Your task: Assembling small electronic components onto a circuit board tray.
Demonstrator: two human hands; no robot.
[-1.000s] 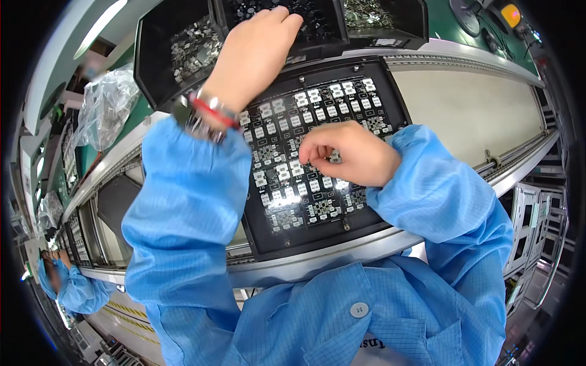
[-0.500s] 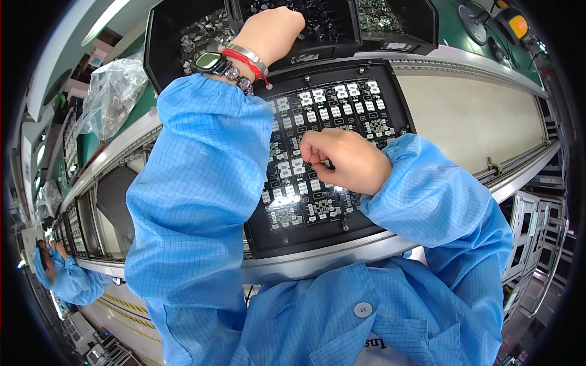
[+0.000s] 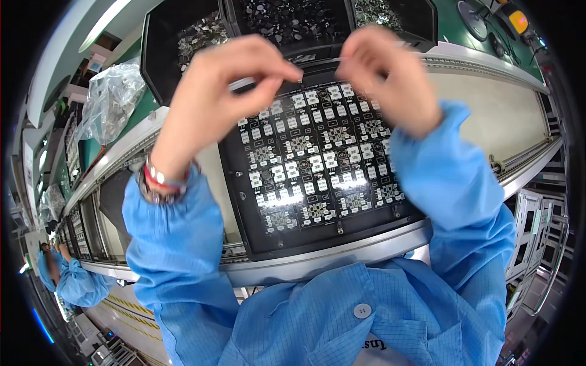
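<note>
Black carrier tray (image 3: pixel 244 201) of small circuit boards (image 3: pixel 317 161) lies on conveyor rail (image 3: pixel 342 253), below both hands. Left hand (image 3: pixel 213 100) pinches one end of thin clear strip (image 3: pixel 317 61), right hand (image 3: pixel 387 76) pinches other end, blurred. Advice: keep strip taut, level over boards. Beyond: black parts bins (image 3: pixel 183 36).
</note>
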